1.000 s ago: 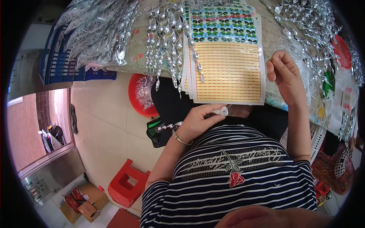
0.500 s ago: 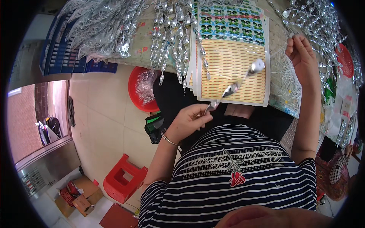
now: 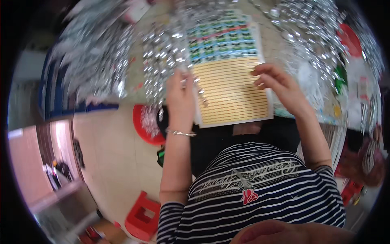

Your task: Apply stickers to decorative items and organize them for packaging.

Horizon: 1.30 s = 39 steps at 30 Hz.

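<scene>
Up at the table's edge, my left hand (image 3: 180, 97) is closed among the hanging silver twisted strips (image 3: 166, 51), with a silver strip (image 3: 184, 83) glinting between thumb and fingers. Blur hides how much of it is held. My right hand (image 3: 282, 87) is over the right side of the sticker sheets (image 3: 233, 91), thumb and fingers apart, with nothing visible in them. The top sheet has rows of dark narrow marks on a yellow ground; a sheet of green and blue eye-like stickers (image 3: 223, 42) lies beyond it.
Bagged silver pieces (image 3: 95, 61) are heaped by a blue crate (image 3: 61, 95) at left. More silver strips (image 3: 313, 28), white thread (image 3: 306, 81) and a red basket (image 3: 349, 40) are at right. Below stand a red basin (image 3: 140, 136) and a red stool (image 3: 142, 215).
My left hand has moved up from my lap with the silver strip to the hanging strips. My right hand has come down and left from the threads to the sheets. The view has shifted.
</scene>
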### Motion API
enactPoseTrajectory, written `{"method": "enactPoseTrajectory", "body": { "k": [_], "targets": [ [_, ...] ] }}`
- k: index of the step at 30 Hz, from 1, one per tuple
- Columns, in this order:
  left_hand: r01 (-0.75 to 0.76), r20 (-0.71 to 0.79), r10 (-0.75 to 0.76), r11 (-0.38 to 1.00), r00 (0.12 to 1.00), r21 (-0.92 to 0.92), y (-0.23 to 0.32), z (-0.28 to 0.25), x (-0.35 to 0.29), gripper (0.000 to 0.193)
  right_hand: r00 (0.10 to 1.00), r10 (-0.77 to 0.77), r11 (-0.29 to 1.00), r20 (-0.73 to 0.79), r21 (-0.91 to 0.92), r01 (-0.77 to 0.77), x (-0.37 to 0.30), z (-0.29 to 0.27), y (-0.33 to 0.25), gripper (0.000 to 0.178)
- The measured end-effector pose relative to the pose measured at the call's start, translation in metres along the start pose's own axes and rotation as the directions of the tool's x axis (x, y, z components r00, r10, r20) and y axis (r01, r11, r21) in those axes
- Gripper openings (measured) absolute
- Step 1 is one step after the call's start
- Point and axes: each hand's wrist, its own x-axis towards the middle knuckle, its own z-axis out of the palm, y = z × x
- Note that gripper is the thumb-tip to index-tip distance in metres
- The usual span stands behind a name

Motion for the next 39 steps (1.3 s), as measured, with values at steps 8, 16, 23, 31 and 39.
{"method": "enactPoseTrajectory", "body": {
  "k": [8, 16, 23, 31, 39],
  "targets": [
    [-0.204, 0.139, 0.157, 0.869, 0.978, 0.45, -0.017, -0.007, 0.019, 0.04, 0.99, 0.061, 0.998, -0.125, -0.023, -0.064, -0.007, -0.036, 0.015, 0.028],
    [-0.232, -0.058, 0.258, 0.931, 0.964, 0.281, 0.002, -0.004, -0.021, 0.037, 0.884, -0.343, 0.713, -0.319, -0.7, 0.025, 0.055, -0.137, 0.043, 0.026],
    [-0.278, -0.107, 0.305, 0.938, 0.946, 0.208, 0.027, 0.01, -0.063, 0.025, 0.788, -0.572, 0.37, -0.228, -0.929, 0.0, 0.155, -0.153, 0.066, 0.022],
    [-0.3, 0.026, 0.299, 0.948, 0.954, 0.106, 0.039, 0.011, -0.088, 0.016, 0.835, -0.459, 0.173, -0.303, -0.952, -0.251, 0.208, -0.141, 0.058, 0.023],
    [-0.279, 0.099, 0.272, 0.958, 0.957, 0.073, 0.034, 0.005, -0.087, 0.016, 0.822, -0.404, 0.21, -0.402, -0.915, -0.344, 0.194, -0.146, 0.051, 0.016]
  ]
}}
